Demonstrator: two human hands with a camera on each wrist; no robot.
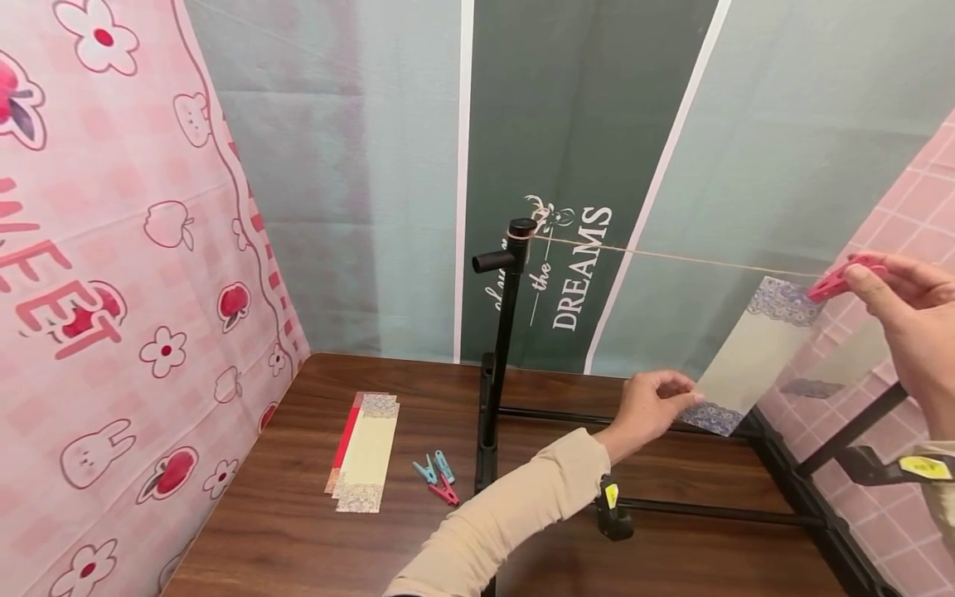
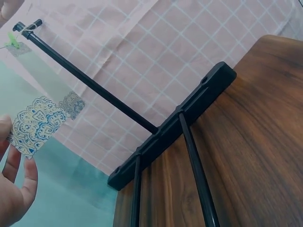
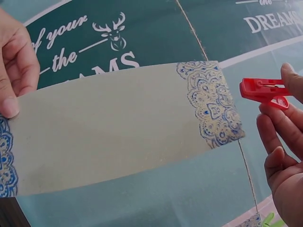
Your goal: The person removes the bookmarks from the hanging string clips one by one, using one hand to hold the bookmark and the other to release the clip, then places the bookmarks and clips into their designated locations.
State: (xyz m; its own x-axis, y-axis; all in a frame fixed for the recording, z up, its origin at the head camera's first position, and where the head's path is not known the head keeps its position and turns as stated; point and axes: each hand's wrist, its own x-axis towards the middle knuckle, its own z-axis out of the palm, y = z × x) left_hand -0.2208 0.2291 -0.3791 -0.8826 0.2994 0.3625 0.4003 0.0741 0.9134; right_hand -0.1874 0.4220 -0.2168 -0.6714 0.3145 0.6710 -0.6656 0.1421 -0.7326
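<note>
My left hand [image 1: 649, 414] pinches the lower end of a cream paper card [image 1: 749, 352] with blue lace-patterned ends. The card slants upward to the right, its upper end beside a thin string [image 1: 671, 257]. In the right wrist view, the string passes behind that patterned end. My right hand [image 1: 913, 323] pinches a red clothespin [image 3: 265, 88] between thumb and fingers, its tip close to the card's upper edge. Another similar card [image 2: 45, 75] hangs from the string under a green clothespin [image 2: 13, 41], near the far post.
A black rack stands on the wooden table [image 1: 254, 497], with the string tied to its near post [image 1: 501, 356]. Left of it lie a stack of cards [image 1: 367, 456] and loose clothespins [image 1: 436, 474], two blue and one red. Printed cloths hang around the table.
</note>
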